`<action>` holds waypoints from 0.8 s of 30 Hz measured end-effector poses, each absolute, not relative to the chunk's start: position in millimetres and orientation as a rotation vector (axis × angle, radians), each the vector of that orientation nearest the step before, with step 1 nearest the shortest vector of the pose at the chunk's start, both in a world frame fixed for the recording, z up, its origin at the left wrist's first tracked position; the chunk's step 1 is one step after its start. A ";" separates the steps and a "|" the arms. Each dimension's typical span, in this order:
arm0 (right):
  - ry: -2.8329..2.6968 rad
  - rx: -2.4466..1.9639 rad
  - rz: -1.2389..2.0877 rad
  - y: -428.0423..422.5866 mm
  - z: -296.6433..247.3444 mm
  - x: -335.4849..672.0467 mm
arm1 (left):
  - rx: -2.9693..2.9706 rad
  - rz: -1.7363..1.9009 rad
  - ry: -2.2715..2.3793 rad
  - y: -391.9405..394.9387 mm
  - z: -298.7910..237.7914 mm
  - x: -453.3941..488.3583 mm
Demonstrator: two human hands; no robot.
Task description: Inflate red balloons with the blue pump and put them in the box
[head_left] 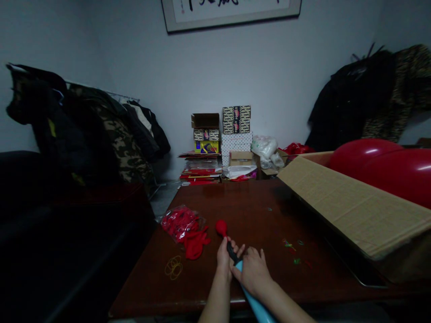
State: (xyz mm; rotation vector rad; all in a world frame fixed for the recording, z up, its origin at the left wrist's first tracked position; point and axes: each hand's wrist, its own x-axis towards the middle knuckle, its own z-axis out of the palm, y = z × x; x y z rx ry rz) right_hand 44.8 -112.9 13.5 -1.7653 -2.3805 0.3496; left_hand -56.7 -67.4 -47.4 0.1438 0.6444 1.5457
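A small, partly filled red balloon sits on the black nozzle of a light blue balloon pump. My left hand is closed around the nozzle at the balloon's neck. Over the top of the blue barrel lies my right hand, its fingers wrapped round it. The pump slants from the table's near edge up and to the left. To the left, flat red balloons lie beside a clear plastic bag of red balloons.
Yellow rubber bands lie on the brown table at left, with small coloured bits at right. A cardboard box holding large red balloons stands at the right. Stacked boxes are behind the table.
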 end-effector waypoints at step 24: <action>-2.530 -1.693 0.554 -186.1 4.7 123.6 | 0.032 1.596 0.664 -68.6 -36.3 -51.4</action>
